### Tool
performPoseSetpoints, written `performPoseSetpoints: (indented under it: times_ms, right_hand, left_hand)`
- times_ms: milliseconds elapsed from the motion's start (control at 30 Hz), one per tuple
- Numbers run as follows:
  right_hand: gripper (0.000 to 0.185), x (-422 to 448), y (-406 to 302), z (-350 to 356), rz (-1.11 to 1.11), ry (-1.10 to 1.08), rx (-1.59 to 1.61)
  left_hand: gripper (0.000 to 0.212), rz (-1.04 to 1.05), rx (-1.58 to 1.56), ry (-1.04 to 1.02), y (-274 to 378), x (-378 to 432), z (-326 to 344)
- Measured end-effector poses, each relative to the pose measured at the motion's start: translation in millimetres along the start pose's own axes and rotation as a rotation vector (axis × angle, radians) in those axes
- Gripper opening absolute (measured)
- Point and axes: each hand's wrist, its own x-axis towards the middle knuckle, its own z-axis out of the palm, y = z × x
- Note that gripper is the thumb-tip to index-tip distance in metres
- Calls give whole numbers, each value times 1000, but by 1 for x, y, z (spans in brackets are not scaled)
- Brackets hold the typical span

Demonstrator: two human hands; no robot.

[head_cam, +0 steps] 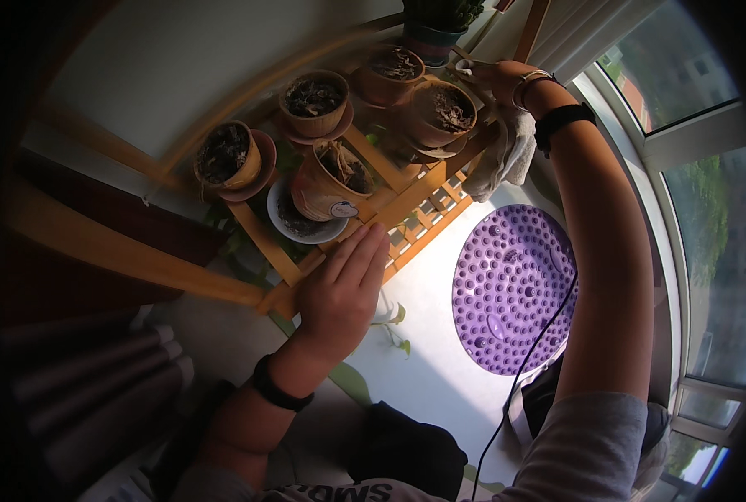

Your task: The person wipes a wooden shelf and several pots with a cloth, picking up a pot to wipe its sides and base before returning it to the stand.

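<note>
My left hand [341,292] lies flat, fingers straight and together, against the front rail of a wooden plant stand [410,194]; its thumb is hidden. At the stand's far right end, my right hand [504,80] grips a grey cloth [512,154] that hangs down beside the rail. A bit of white shows at its fingertips. Nearest my left hand, a tilted clay pot [313,188] with dried leaves sits in a white saucer [310,235]. A round pot [432,128] of withered plant matter stands close to the cloth.
More pots stand behind: a ribbed pot [315,119], a left-hand pot [242,160] and a back pot [382,85]. A green plant [442,16] grows at the far end. A purple studded mat [514,295] is below, crossed by a black cable [530,351]. Windows [693,207] line the right.
</note>
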Motion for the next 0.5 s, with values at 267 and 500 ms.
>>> performPoseSetpoints:
  times_ms: [267,500]
  right_hand:
    - [50,68,35,29,122,42,282]
    - [50,83,16,12,128,95,484]
  left_hand:
    - [26,-42,-69,53,0,1,0]
    - [22,-37,-65,43,2,1,3]
